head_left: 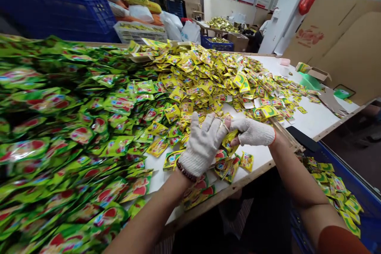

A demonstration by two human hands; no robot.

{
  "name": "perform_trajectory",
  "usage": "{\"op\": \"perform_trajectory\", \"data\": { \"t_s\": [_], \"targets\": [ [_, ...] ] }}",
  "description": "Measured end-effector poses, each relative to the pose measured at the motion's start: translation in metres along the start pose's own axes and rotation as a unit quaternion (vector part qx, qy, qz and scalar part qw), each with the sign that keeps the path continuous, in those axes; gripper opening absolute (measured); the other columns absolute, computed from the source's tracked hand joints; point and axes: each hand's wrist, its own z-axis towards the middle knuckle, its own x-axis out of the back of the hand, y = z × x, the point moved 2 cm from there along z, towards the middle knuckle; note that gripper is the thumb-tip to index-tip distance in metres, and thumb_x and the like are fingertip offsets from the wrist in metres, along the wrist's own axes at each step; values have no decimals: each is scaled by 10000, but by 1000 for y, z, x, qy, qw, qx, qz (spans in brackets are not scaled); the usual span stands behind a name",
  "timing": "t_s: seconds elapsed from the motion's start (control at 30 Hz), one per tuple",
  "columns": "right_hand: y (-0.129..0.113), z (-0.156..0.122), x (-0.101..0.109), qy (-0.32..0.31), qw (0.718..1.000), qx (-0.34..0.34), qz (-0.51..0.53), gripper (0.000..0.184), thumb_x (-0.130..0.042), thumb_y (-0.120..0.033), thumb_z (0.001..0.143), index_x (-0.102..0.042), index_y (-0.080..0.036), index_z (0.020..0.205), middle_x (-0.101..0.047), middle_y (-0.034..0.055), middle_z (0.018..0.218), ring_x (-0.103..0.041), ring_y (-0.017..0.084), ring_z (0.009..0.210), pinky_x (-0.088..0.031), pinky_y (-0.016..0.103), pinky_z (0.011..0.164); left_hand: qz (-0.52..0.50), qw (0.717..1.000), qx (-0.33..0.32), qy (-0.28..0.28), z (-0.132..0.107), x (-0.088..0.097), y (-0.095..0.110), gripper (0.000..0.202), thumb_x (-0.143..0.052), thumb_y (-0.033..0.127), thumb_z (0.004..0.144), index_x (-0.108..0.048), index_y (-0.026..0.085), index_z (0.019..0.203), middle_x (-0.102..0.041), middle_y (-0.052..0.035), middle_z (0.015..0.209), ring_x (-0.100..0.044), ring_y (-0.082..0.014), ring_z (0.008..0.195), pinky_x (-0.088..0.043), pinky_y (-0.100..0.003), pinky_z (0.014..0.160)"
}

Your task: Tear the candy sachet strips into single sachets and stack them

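My left hand (204, 143), in a white knit glove with bare fingertips and a dark bead bracelet at the wrist, is palm down over the packets. Its fingers are stretched out and a little apart; its thumb is hidden. Against its forefinger side, my right hand (253, 131), in a matching glove, closes thumb and fingers around a small yellow packet (229, 143), partly covered by both hands. Just below lie several yellow-green packets (228, 168) with red fruit pictures, near the table's front edge. One yellow packet (247, 161) lies flat to their right.
Green watermelon packets (83, 135) heap up on the left, yellow packets (193, 65) at the back. A wooden rim (253, 172) edges the white table (312, 121). A dark flat object (302, 138) sits at its right edge, above a blue crate (367, 206) holding yellow packets. Cardboard (336, 43) stands at right.
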Motion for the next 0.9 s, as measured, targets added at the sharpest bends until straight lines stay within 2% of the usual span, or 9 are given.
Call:
{"op": "perform_trajectory", "data": {
  "t_s": [0.1, 0.2, 0.27, 0.33, 0.43, 0.53, 0.67, 0.73, 0.9],
  "targets": [
    [-4, 18, -11, 84, 996, 7, 41, 269, -747, -349, 751, -713, -160, 940, -662, 38, 912, -588, 135, 737, -497, 225, 618, -8, 994, 100, -37, -7, -2, -22, 538, -604, 259, 825, -504, 139, 1339, -670, -161, 1131, -611, -331, 1072, -434, -524, 1003],
    [10, 32, -23, 241, 962, 6, 126, 436, -703, -502, 798, -637, -182, 1087, -671, 55, 939, -593, 130, 684, -487, 227, 561, -12, 977, 212, -33, -23, 0, -44, 518, -658, 381, 779, -546, 145, 1226, -653, -161, 1110, -611, -326, 1035, -490, -422, 889],
    [22, 40, -36, 297, 939, -18, 171, 524, -674, -594, 798, -588, -198, 1131, -667, 36, 860, -545, 107, 550, -448, 224, 473, -8, 968, 250, -35, -32, 2, -50, 509, -655, 446, 779, -549, 162, 1188, -653, -142, 1078, -613, -320, 1017, -490, -403, 870],
    [30, 46, -48, 298, 938, -36, 175, 548, -683, -619, 778, -581, -201, 1117, -648, 11, 778, -500, 98, 488, -421, 227, 435, -4, 965, 259, -45, -35, 3, -53, 487, -653, 437, 775, -552, 169, 1168, -652, -135, 1067, -613, -318, 1010, -489, -398, 862],
    [33, 50, -56, 272, 955, -27, 118, 455, -712, -570, 765, -629, -192, 1005, -636, 6, 746, -525, 119, 549, -437, 239, 487, 5, 967, 246, -67, -35, 4, -53, 445, -663, 347, 737, -570, 162, 1131, -654, -142, 1072, -613, -324, 997, -490, -411, 859],
    [30, 51, -53, 229, 972, -12, 55, 318, -700, -489, 790, -662, -184, 872, -629, 4, 725, -565, 143, 637, -463, 257, 579, 7, 969, 231, -85, -35, 3, -55, 451, -674, 303, 700, -585, 163, 1119, -658, -136, 1067, -616, -316, 974, -494, -406, 849],
    [27, 53, -44, 191, 980, -28, 48, 250, -698, -411, 785, -689, -178, 876, -632, -2, 715, -577, 152, 652, -468, 268, 607, -2, 975, 208, -84, -37, 3, -60, 513, -679, 284, 690, -578, 152, 1175, -659, -138, 1096, -612, -316, 1002, -491, -407, 883],
    [27, 54, -43, 203, 977, -43, 57, 268, -696, -428, 780, -688, -178, 877, -649, 6, 733, -591, 164, 666, -482, 283, 627, -10, 977, 196, -78, -38, 4, -62, 531, -680, 278, 689, -573, 154, 1194, -658, -138, 1105, -610, -316, 1013, -489, -407, 892],
    [24, 54, -50, 305, 952, -33, -15, 353, -690, -463, 778, -702, -177, 984, -712, 51, 874, -646, 228, 833, -511, 346, 778, 17, 971, 230, -67, -39, 8, -62, 525, -693, 323, 719, -577, 157, 1203, -658, -140, 1099, -609, -327, 1008, -483, -425, 880]
  ]
}}
